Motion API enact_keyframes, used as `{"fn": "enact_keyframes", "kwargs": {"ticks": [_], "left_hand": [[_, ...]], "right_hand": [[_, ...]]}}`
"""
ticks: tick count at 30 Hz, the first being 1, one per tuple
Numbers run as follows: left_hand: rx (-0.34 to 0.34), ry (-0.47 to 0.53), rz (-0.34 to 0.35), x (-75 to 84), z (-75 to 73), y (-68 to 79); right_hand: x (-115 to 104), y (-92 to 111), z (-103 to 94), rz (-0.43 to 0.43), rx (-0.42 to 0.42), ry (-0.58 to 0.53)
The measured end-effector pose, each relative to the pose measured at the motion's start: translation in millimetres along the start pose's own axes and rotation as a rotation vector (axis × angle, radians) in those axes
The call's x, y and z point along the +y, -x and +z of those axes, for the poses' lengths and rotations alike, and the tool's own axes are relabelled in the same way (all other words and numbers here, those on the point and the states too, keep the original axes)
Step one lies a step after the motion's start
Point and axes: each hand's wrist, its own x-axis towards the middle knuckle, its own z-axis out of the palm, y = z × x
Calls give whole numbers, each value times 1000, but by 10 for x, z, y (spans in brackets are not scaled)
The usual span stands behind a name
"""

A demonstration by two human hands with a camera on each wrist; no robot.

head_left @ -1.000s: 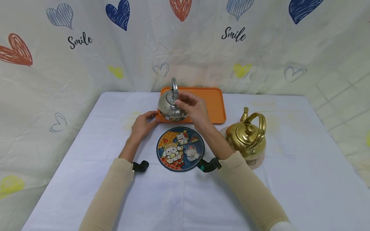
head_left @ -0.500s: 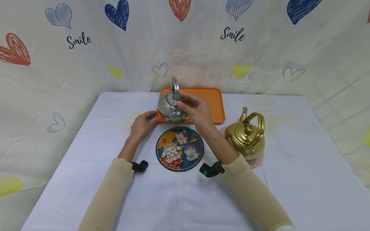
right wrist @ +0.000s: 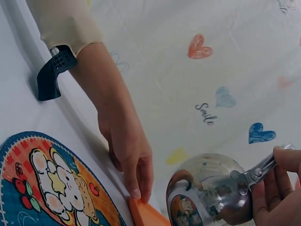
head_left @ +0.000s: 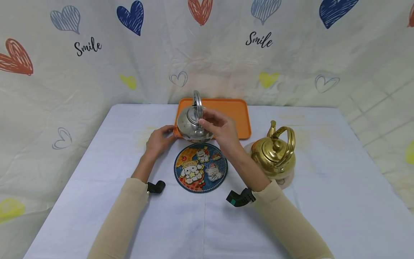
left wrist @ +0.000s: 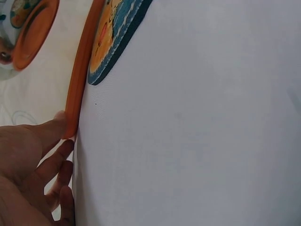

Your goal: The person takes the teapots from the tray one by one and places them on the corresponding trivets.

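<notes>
My right hand [head_left: 223, 132] grips the upright handle of a small silver kettle [head_left: 189, 126], holding it over the front left of an orange tray [head_left: 238, 117]. In the left wrist view the kettle's underside [left wrist: 36, 40] shows, apart from the tray rim [left wrist: 77, 89]. My left hand [head_left: 158, 142] pinches the tray's front left corner, thumb on one side and fingers on the other. The right wrist view also shows the left hand [right wrist: 129, 153] at that corner, and the silver kettle [right wrist: 221, 197] with reflections on its body.
Just in front of the tray lies a round mat [head_left: 200, 169] with cartoon animals. A gold kettle [head_left: 273, 153] stands to the right on a pale round mat [head_left: 286, 182]. White cloth [head_left: 333, 187] covers the table. Behind it hangs a curtain [head_left: 223, 54] with printed hearts.
The silver kettle and my right hand have shifted slightly toward me and to the right. My left hand keeps its place at the tray corner.
</notes>
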Motion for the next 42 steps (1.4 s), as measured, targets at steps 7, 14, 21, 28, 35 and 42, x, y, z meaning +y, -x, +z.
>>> {"fn": "enact_keyframes", "kwargs": {"ticks": [7, 14, 21, 28, 35, 42], "left_hand": [[7, 19, -2, -6, 6, 9], [14, 12, 9, -14, 6, 1], [13, 1, 13, 4, 13, -6], [20, -11, 15, -6, 15, -2], [26, 1, 27, -13, 6, 1], [15, -3, -4, 0, 9, 9]], "right_hand": [[-5, 86, -2, 27, 6, -6], [-4, 138, -14, 25, -9, -24], [-7, 189, -34, 28, -17, -22], [-16, 240, -46, 43, -16, -8], [-25, 286, -55, 53, -25, -6], [-26, 344, -60, 57, -31, 15]]}}
